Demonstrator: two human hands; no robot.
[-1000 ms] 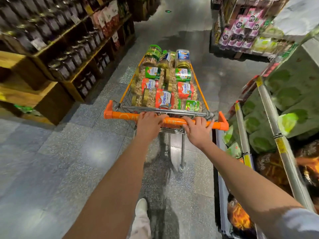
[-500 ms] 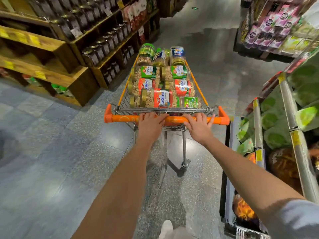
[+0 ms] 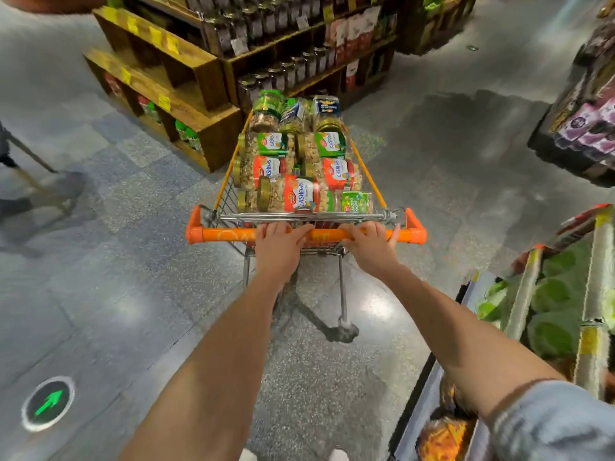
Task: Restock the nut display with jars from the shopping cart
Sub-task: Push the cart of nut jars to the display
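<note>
A wire shopping cart with an orange handle [image 3: 226,235] stands in front of me, filled with several clear jars of cashews [image 3: 293,194] with gold lids and red or green labels. My left hand [image 3: 278,242] grips the handle near its middle. My right hand [image 3: 369,242] grips it just to the right, little finger raised. Ahead on the left is a wooden nut display [image 3: 186,91] with yellow price tags; its upper cubbies look bare and a few jars sit in the lower ones.
Dark-lidded jars fill wooden shelves [image 3: 293,64] behind the display. A rack of green and orange packets [image 3: 552,314] runs close along my right. A pallet of purple packs [image 3: 585,121] stands at far right. A person's dark shape [image 3: 13,181] is at the left edge.
The cart has rolled forward and swung left toward the wooden display, which now sits closer and more central. Both hands have stayed on the handle.
</note>
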